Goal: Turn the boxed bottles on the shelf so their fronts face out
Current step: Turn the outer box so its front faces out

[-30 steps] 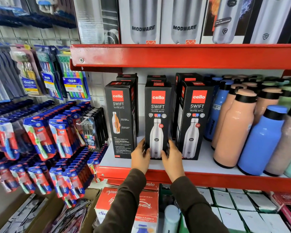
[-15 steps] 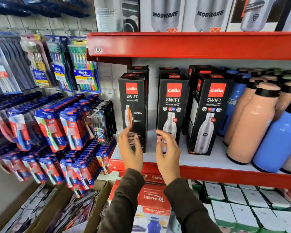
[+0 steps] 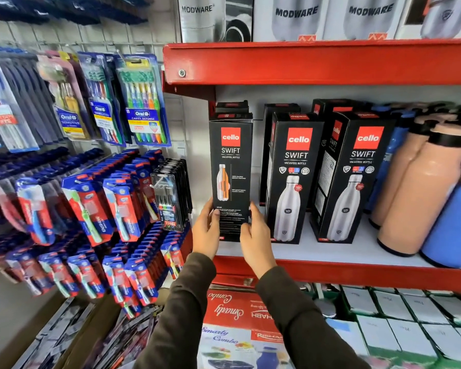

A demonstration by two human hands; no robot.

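Observation:
Three black Cello Swift bottle boxes stand in the front row on the white shelf board (image 3: 330,251) with its red lip. The left box (image 3: 230,166) shows a side panel with a cutaway bottle drawing and small text. My left hand (image 3: 206,230) grips its lower left edge and my right hand (image 3: 256,233) grips its lower right edge. The middle box (image 3: 293,177) and the right box (image 3: 354,177) show the steel bottle picture toward me. More black boxes stand behind them, mostly hidden.
Peach bottles (image 3: 421,187) and blue bottles (image 3: 455,222) stand unboxed at the right. Hanging toothbrush packs (image 3: 112,193) fill the wall at the left. A red upper shelf (image 3: 317,62) carries Modware boxes. Printed cartons (image 3: 237,323) lie below.
Both hands left the middle box, moved left and closed on the lower part of the left box. The view shifted left with them.

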